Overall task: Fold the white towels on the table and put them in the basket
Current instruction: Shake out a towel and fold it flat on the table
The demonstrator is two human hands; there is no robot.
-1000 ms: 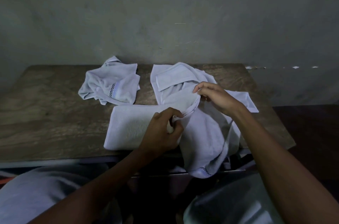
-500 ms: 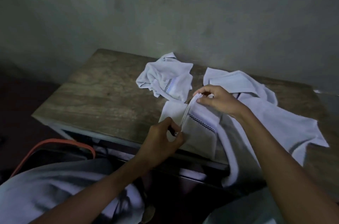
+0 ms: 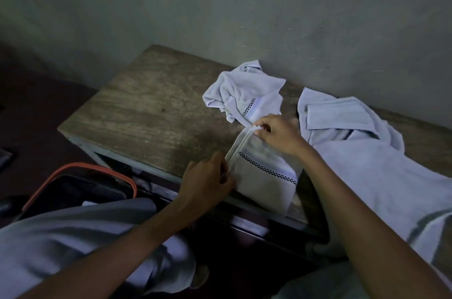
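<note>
1. Two hands are pinching the folded towel (image 3: 264, 176) at the table's (image 3: 151, 108) near edge: left hand (image 3: 208, 181) on its near corner, right hand (image 3: 278, 132) on its far corner.
2. A crumpled towel (image 3: 244, 93) and a spread towel (image 3: 367, 152) are lying behind it.
3. The basket (image 3: 73, 188) is sitting below, to the left.

This looks like a plain, dim room in a home, given over to laundry. The wall (image 3: 244, 5) is bare grey plaster and the floor (image 3: 36, 108) is dark red. A worn wooden table (image 3: 151, 108) stands against the wall. White household linen (checkered trim) lies on the tabletop: a crumpled towel (image 3: 244, 93) at the far edge, a large towel (image 3: 367, 164) over the right end and a folded towel (image 3: 266, 181) at the near edge. A dark, orange-rimmed basket (image 3: 80, 166) sits on the floor by the near left corner.
</note>
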